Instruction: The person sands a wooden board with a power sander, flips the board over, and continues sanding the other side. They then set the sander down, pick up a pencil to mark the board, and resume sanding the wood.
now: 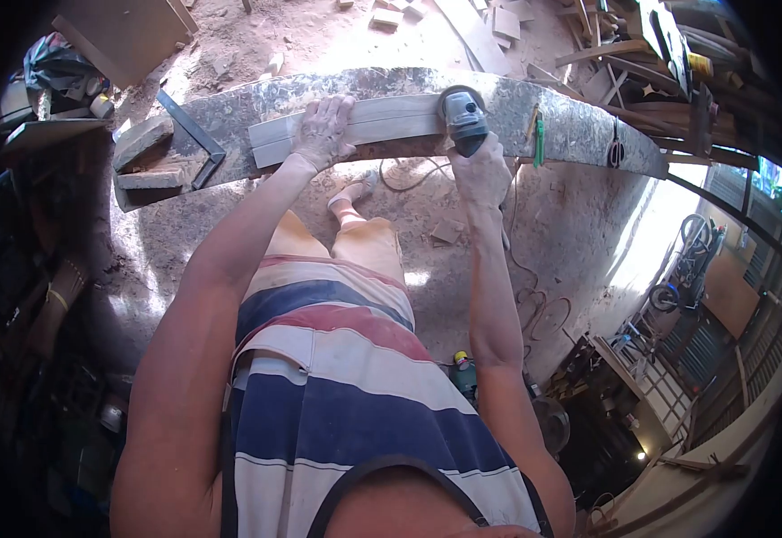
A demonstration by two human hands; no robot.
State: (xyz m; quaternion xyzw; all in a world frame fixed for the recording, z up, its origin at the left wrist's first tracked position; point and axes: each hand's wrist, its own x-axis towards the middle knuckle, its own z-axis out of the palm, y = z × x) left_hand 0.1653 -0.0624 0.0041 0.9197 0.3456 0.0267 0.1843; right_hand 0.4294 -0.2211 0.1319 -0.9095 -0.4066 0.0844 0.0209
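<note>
A pale wooden board with a line along its length lies on the worn workbench. My left hand rests on the board left of its middle, fingers spread and pressing down. At the board's right end, my right hand is wrapped round the body of a grey and black power sander. The sander's round head sits over that end of the board and hides it. My right fingers are partly hidden behind the tool.
On the bench's left lie a metal square and wood blocks; on its right, a green tool and dark scissors. A cord loops over the floor. Scrap wood is piled at the upper right.
</note>
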